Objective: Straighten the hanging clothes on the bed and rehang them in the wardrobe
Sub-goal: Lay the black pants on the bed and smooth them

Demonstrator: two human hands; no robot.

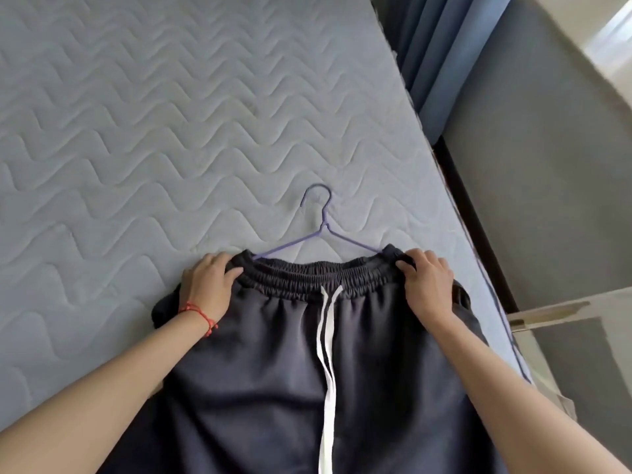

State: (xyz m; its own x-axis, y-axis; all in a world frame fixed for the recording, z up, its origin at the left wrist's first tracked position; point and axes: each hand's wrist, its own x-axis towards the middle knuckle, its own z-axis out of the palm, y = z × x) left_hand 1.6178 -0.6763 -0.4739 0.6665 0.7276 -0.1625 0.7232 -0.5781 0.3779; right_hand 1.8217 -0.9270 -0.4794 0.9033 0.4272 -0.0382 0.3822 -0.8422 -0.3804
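Dark grey trousers [273,371] with an elastic waistband and a white drawstring [326,354] lie flat on the quilted mattress [154,131]. A thin purple wire hanger [323,230] sits inside the waistband, its hook pointing away from me on the mattress. My left hand [208,285] grips the left end of the waistband, a red string on its wrist. My right hand [427,282] grips the right end of the waistband. The hanger's lower bar is hidden by the cloth.
The mattress edge runs diagonally along the right, with a dark bed frame [478,217] beside it. Blue curtains [444,46] hang at the top right. A pale panel with a brass fitting [554,313] juts in at the right.
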